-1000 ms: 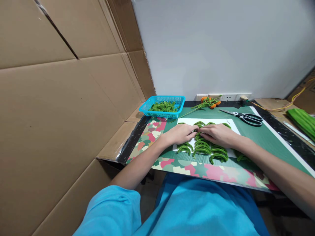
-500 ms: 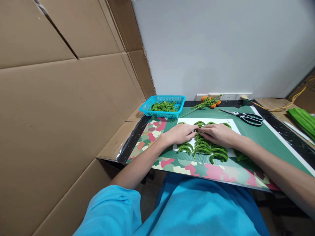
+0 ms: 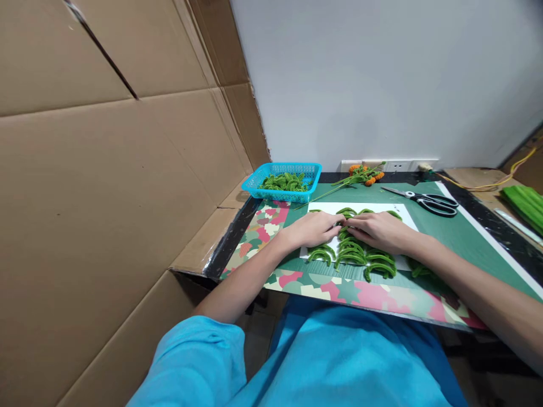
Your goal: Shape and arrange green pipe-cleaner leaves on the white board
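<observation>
Resting left hand point(image 3: 317, 227) and right hand point(image 3: 379, 229) almost tip to tip, with fingers bent, over fuzzy green curved pieces point(image 3: 352, 249). Cannot tell whether pinching one, with the view between fingertips hidden. Spread in nested arcs on white paper point(image 3: 408, 221), beneath and just nearer than the fingers. Set farther off: leftward of the fingers, a blue basket point(image 3: 280, 196) of green pieces; rightward, scissors point(image 3: 418, 197).

Black table point(image 3: 479, 212), green mat point(image 3: 466, 237) atop: white sheet point(image 3: 406, 215), green arcs point(image 3: 352, 257), scissors point(image 3: 418, 197), orange flowers point(image 3: 370, 181); blue basket point(image 3: 280, 196) at corner.
</observation>
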Tool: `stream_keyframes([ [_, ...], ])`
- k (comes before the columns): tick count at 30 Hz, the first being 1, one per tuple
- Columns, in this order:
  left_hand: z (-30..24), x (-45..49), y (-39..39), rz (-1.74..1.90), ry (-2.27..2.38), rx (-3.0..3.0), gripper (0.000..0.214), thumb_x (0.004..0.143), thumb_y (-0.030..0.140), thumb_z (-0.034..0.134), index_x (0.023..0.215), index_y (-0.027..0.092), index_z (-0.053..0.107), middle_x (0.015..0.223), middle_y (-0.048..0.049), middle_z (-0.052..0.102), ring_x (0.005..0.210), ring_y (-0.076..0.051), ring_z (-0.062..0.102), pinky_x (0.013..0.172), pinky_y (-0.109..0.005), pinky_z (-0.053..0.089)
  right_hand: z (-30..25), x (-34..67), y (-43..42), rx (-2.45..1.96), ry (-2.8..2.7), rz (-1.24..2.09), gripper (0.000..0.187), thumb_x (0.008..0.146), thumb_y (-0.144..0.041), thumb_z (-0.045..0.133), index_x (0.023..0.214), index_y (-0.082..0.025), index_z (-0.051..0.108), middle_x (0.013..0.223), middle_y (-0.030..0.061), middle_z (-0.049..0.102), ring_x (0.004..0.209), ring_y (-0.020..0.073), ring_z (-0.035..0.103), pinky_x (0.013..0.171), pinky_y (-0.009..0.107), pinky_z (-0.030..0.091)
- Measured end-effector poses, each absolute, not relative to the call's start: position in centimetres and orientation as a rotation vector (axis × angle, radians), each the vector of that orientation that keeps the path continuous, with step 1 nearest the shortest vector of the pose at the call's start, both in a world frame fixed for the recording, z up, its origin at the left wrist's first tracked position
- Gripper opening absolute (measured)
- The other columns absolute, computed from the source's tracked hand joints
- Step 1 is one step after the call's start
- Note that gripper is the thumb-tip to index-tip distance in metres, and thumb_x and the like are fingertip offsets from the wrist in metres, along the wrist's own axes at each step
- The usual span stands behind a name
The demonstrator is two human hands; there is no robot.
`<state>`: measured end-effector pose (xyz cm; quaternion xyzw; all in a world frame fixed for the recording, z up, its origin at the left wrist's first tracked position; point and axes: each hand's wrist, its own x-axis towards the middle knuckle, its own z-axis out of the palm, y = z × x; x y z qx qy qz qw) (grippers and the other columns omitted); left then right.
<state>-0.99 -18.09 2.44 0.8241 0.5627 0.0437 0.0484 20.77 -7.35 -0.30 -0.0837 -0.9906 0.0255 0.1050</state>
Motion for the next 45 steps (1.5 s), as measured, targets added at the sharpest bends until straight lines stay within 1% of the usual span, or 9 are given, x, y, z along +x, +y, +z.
stream_keyframes([
  [6, 2.40, -1.05, -18.13, 0.135, 1.705, 2.523, 0.026, 0.108, 0.032, 0.043, 0.120, 0.022, 0.064, 0.098, -0.0074, 0.076, 0.089, -0.024, 0.072, 0.074, -0.031, 0.046, -0.36, 20.70, -7.30, -0.235, -2.924, 0.093, 0.036, 0.114, -0.034, 0.036, 0.122, -0.019, 0.068, 0.107, 0.0102, 0.076, 0.087, 0.0230, 0.071, 0.066, 0.031, 0.040],
  [14, 2.41, -0.97, -18.11, 0.139, 1.700, 2.521, 0.027, 0.109, 0.031, 0.042, 0.120, 0.021, 0.064, 0.099, -0.0079, 0.076, 0.089, -0.024, 0.072, 0.073, -0.031, 0.045, -0.33, 20.75, -7.35, -0.252, -2.933, 0.070, 0.036, 0.114, -0.034, 0.036, 0.120, -0.018, 0.068, 0.103, 0.0092, 0.076, 0.085, 0.0231, 0.071, 0.065, 0.032, 0.039],
  [20, 2.50, -0.82, -18.13, 0.132, 1.703, 2.512, 0.027, 0.108, 0.031, 0.043, 0.120, 0.021, 0.064, 0.099, -0.0082, 0.077, 0.090, -0.024, 0.072, 0.073, -0.031, 0.046, -0.39, 20.89, -7.30, -0.258, -2.931, 0.070, 0.034, 0.114, -0.034, 0.038, 0.124, -0.020, 0.067, 0.109, 0.0093, 0.077, 0.089, 0.0228, 0.072, 0.066, 0.031, 0.040],
  [25, 2.51, -0.76, -18.04, 0.143, 1.687, 2.495, 0.028, 0.108, 0.032, 0.042, 0.120, 0.021, 0.065, 0.097, -0.0081, 0.077, 0.089, -0.024, 0.072, 0.074, -0.030, 0.047, -0.51, 20.85, -7.22, -0.258, -2.921, 0.063, 0.033, 0.113, -0.033, 0.039, 0.121, -0.020, 0.068, 0.112, 0.0098, 0.078, 0.088, 0.0229, 0.073, 0.067, 0.031, 0.041],
  [29, 2.47, -0.76, -18.04, 0.150, 1.687, 2.494, 0.029, 0.109, 0.032, 0.042, 0.121, 0.021, 0.066, 0.097, -0.0081, 0.076, 0.090, -0.024, 0.072, 0.074, -0.030, 0.047, -0.57, 20.94, -7.10, -0.250, -2.918, 0.054, 0.033, 0.113, -0.034, 0.039, 0.122, -0.020, 0.068, 0.110, 0.0098, 0.078, 0.085, 0.0231, 0.072, 0.066, 0.031, 0.041],
  [36, 2.51, -0.76, -18.06, 0.154, 1.686, 2.495, 0.026, 0.109, 0.032, 0.043, 0.119, 0.021, 0.065, 0.096, -0.0076, 0.076, 0.089, -0.024, 0.072, 0.074, -0.030, 0.046, -0.40, 20.94, -7.18, -0.253, -2.924, 0.077, 0.035, 0.113, -0.034, 0.037, 0.121, -0.020, 0.068, 0.110, 0.0100, 0.077, 0.088, 0.0244, 0.073, 0.067, 0.033, 0.042],
  [45, 2.78, -0.63, -18.26, 0.145, 1.693, 2.488, 0.026, 0.108, 0.030, 0.044, 0.119, 0.021, 0.065, 0.101, -0.0089, 0.076, 0.092, -0.025, 0.072, 0.076, -0.031, 0.047, -0.23, 20.96, -7.31, -0.249, -2.925, 0.085, 0.037, 0.113, -0.034, 0.036, 0.120, -0.020, 0.069, 0.111, 0.0114, 0.077, 0.088, 0.0241, 0.073, 0.067, 0.032, 0.042],
])
